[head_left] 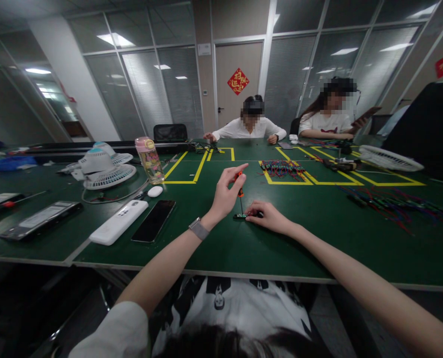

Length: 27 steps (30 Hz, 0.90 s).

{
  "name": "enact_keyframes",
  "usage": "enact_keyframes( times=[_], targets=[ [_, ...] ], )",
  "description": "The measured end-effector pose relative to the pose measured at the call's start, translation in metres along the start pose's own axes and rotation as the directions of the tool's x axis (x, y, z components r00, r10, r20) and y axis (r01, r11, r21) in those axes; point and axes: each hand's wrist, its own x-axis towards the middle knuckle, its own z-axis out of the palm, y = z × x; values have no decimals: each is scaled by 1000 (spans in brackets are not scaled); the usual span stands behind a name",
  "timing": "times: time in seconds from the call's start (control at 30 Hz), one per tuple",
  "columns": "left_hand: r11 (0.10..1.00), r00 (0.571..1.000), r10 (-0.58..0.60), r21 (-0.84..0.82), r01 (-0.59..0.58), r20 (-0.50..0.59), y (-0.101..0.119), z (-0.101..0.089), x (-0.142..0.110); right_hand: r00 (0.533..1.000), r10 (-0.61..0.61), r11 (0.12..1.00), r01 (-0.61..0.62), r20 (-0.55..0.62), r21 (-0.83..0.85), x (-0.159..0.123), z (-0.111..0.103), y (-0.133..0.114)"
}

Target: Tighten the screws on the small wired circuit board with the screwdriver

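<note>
My left hand is closed on the orange and black handle of a screwdriver, which stands nearly upright. The shaft points down at a small green circuit board lying on the green table; whether the tip sits in a screw is too small to see. My right hand rests on the table and pinches the right end of that board. Dark wire shows beneath its fingers. A watch with a grey band is on my left wrist.
Left of my hands lie a black phone, a white power bank and a white case. Beyond are a bottle and a white fan. Wired boards and tangled wires lie right. Two people sit opposite.
</note>
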Motion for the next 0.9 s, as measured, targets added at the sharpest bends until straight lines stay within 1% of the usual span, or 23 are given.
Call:
enact_keyframes(
  times=[0.1, 0.23, 0.3, 0.4, 0.5, 0.63, 0.7, 0.73, 0.83, 0.9],
  targets=[
    [999, 1000, -10, -50, 10, 15, -1, 1, 0, 1000, 6, 1000, -6, -2, 6, 0, 0, 0],
    [994, 998, -55, -94, 51, -40, -3, 2, 0, 1000, 9, 1000, -9, 2, 0, -1, 0, 0],
    [997, 996, -56, -53, 52, -71, -3, 1, 0, 1000, 5, 1000, -5, 2, -7, -1, 0, 0],
    [999, 996, -17, 46, 22, -92, -1, 0, 0, 1000, 0, 1000, 0, 2, -20, 0, 0, 1],
    [997, 998, -7, 73, 12, -64, 1, -1, 0, 1000, 3, 1000, -3, 5, -22, 0, 0, 2],
    [998, 999, -52, -44, 52, 2, 0, 0, 1, 1000, 2, 1000, -2, 1, -20, 0, 0, 2],
    [993, 998, -67, -93, 67, 3, -1, 1, 1, 1000, 0, 1000, 0, -1, -14, -1, 0, 2],
    [994, 998, -65, -88, 63, -12, -2, 1, 2, 1000, -1, 1000, 1, -1, -13, -1, 0, 2],
    [999, 997, -35, -2, 35, -62, -2, 0, 2, 1000, 0, 1000, 0, 2, -16, 0, 0, 3],
    [999, 997, -31, 29, 33, -64, -1, -1, 2, 1000, 1, 1000, -1, 0, -16, 0, 0, 3]
  ],
)
